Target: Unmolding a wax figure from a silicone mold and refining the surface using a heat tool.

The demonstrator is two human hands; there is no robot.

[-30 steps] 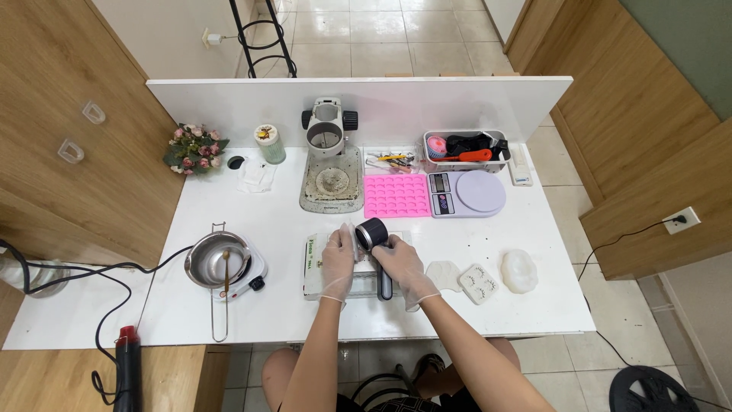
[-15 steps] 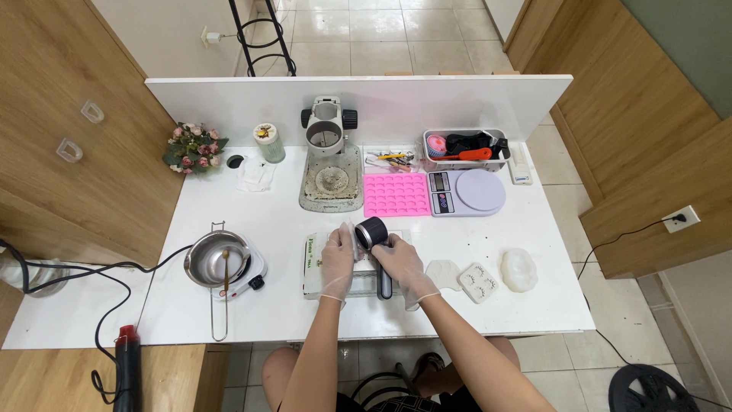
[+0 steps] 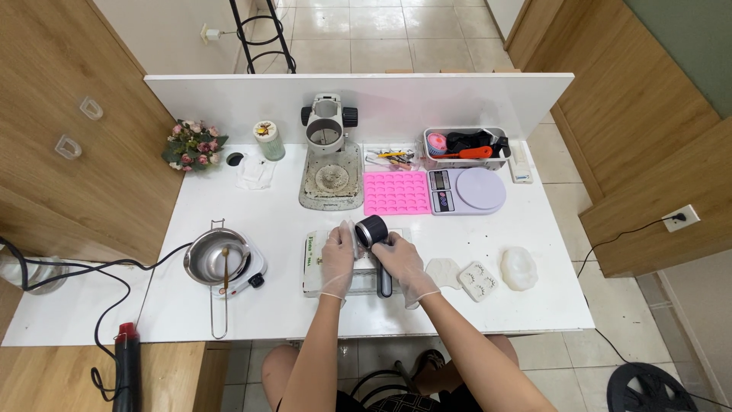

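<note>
Both gloved hands meet near the front middle of the white surface (image 3: 488, 252), over a flat pale box (image 3: 314, 259) that lies with its long side running left to right. The black cylindrical tool (image 3: 371, 230) sits between the hands at their far edge, its round open end tipped up toward the camera and its body running back toward the person, so its long axis lies roughly front to back. A dark handle-like part (image 3: 385, 282) shows below it, partly hidden by the right hand (image 3: 406, 265). That hand lies just right of the cylinder, its fingers curled and its grip closed about the cylinder's side. The left hand (image 3: 338, 256) lies just left of it, fingers together and touching the cylinder's left side, with a small clear item at its fingertips that is too small to make out; whether this grip pinches anything I cannot tell. Of the two, the right hand has the fuller contact. Well apart to the left stands a steel pot (image 3: 216, 256) on a small hot plate; to the right lie white moulds (image 3: 479, 280); beyond the hands are a pink mould tray (image 3: 396, 191) and a scale (image 3: 467, 191).
</note>
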